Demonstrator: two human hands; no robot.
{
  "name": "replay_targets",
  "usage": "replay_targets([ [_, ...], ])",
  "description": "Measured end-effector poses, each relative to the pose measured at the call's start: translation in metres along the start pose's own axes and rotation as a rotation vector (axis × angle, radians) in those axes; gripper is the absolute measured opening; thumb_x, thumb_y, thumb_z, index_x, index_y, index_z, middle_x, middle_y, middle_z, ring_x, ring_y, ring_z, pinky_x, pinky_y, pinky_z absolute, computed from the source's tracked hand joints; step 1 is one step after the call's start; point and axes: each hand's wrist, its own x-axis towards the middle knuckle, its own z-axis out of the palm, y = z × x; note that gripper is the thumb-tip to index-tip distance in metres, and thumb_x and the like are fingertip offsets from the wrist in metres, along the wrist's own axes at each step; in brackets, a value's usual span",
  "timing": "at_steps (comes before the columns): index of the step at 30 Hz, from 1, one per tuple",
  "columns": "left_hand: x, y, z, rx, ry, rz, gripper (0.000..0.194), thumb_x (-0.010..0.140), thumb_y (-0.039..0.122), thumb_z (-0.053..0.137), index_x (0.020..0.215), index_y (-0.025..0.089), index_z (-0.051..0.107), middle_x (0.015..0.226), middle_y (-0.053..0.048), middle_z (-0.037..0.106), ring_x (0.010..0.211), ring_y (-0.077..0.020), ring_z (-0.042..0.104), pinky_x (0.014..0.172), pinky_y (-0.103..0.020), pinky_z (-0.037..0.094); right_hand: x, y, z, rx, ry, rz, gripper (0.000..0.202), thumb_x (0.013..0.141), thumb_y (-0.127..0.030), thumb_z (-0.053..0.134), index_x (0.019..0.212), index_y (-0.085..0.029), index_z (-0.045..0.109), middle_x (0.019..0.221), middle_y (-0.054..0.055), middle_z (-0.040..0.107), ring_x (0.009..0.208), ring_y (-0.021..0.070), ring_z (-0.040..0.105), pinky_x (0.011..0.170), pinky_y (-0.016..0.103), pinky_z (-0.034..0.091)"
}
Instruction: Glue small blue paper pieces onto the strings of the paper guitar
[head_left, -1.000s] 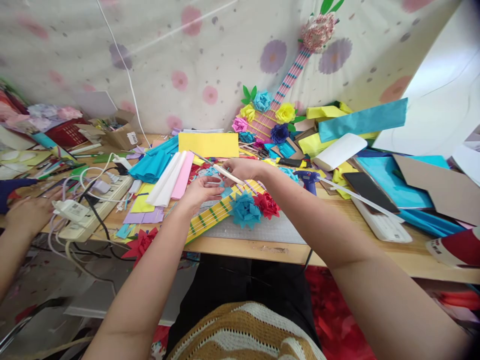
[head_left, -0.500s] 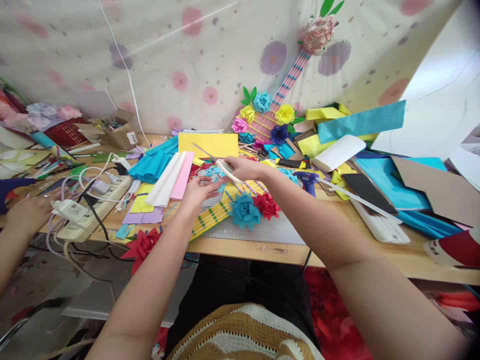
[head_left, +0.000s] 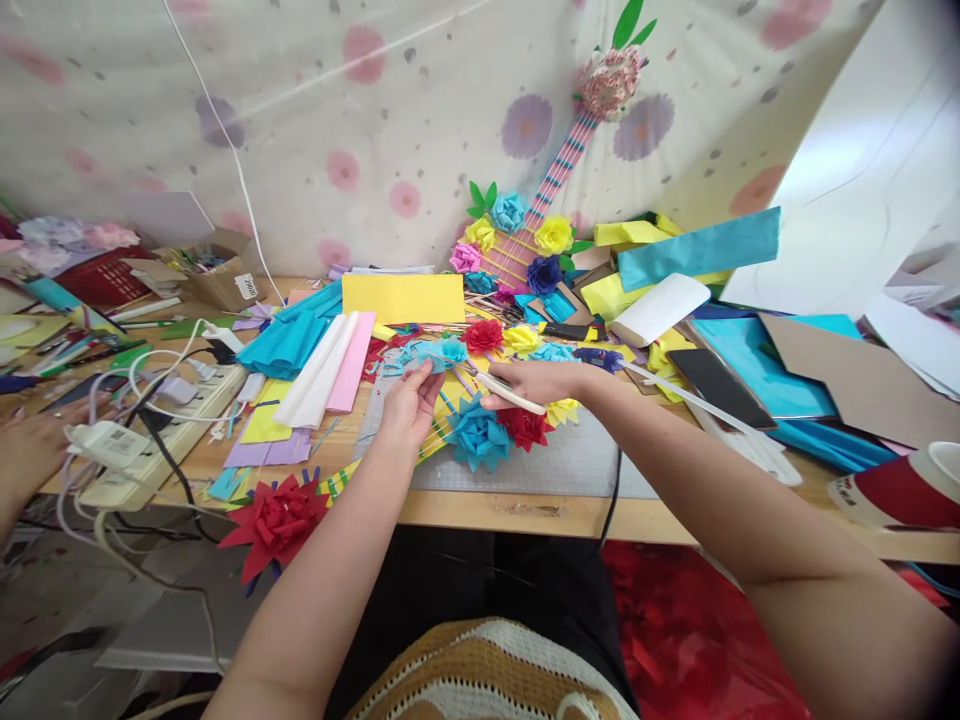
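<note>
My right hand (head_left: 529, 385) is wrapped round a pair of scissors (head_left: 510, 393) with white handles; the blades point left, toward my other hand. My left hand (head_left: 412, 400) is closed, its fingertips pinching light blue paper (head_left: 448, 350) with a cut, petal-like edge. Beneath both hands lies a yellow paper guitar (head_left: 341, 482) with strings and green stripes. On it sit a big blue paper flower (head_left: 480, 432) and a red paper flower (head_left: 526, 428). A larger red flower (head_left: 277, 525) at the guitar's neck end hangs over the table edge.
A glue gun (head_left: 598, 357) lies right of my right hand. On the left stands a power strip (head_left: 161, 440) with cables, beside another person's hand (head_left: 34, 440). A finished pink guitar (head_left: 562, 165) leans on the back wall. At far right is a paper cup (head_left: 900, 490).
The scissors have turned from pointing far left-up to sit lower and closer to me. My left hand has closed on the light blue paper. The yellow guitar has shifted toward the lower left.
</note>
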Motion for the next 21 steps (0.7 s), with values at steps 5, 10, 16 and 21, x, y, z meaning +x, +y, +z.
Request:
replay_targets([
  [5, -0.0007, 0.0021, 0.0012, 0.036, -0.013, 0.022, 0.013, 0.074, 0.001, 0.06, 0.073, 0.013, 0.057, 0.065, 0.001, 0.066, 0.062, -0.0069, 0.063, 0.072, -0.021, 0.054, 0.0009, 0.0024, -0.0076, 0.088, -0.052, -0.063, 0.052, 0.075, -0.065, 0.045, 0.095, -0.017, 0.052, 0.095, 0.009, 0.059, 0.081, 0.0207, 0.054, 0.068, 0.028, 0.04],
  [10, -0.002, 0.002, 0.0048, 0.042, -0.005, 0.018, 0.015, 0.07, 0.0, 0.063, 0.073, 0.014, 0.056, 0.063, 0.002, 0.065, 0.062, -0.007, 0.063, 0.073, -0.022, 0.054, 0.002, 0.0012, -0.0102, 0.135, -0.041, -0.088, 0.053, 0.074, -0.063, 0.049, 0.098, -0.016, 0.054, 0.097, 0.008, 0.06, 0.083, 0.0209, 0.053, 0.069, 0.029, 0.041],
  [16, -0.0039, -0.0007, 0.0073, 0.015, -0.013, 0.014, 0.013, 0.073, -0.001, 0.059, 0.075, 0.012, 0.057, 0.064, 0.0, 0.066, 0.062, -0.0086, 0.064, 0.074, -0.023, 0.054, 0.0048, 0.0031, -0.0091, 0.159, -0.029, -0.146, 0.052, 0.073, -0.066, 0.048, 0.089, -0.016, 0.052, 0.086, 0.005, 0.056, 0.074, 0.0164, 0.048, 0.064, 0.027, 0.039],
  [21, -0.0047, 0.0002, 0.0069, 0.012, 0.002, 0.011, 0.014, 0.073, -0.003, 0.057, 0.074, 0.011, 0.058, 0.063, -0.001, 0.066, 0.06, -0.0088, 0.064, 0.072, -0.023, 0.054, 0.0078, 0.0057, -0.0073, 0.169, -0.037, -0.181, 0.051, 0.073, -0.067, 0.048, 0.081, -0.017, 0.047, 0.075, 0.0, 0.047, 0.065, 0.0121, 0.039, 0.058, 0.026, 0.035],
])
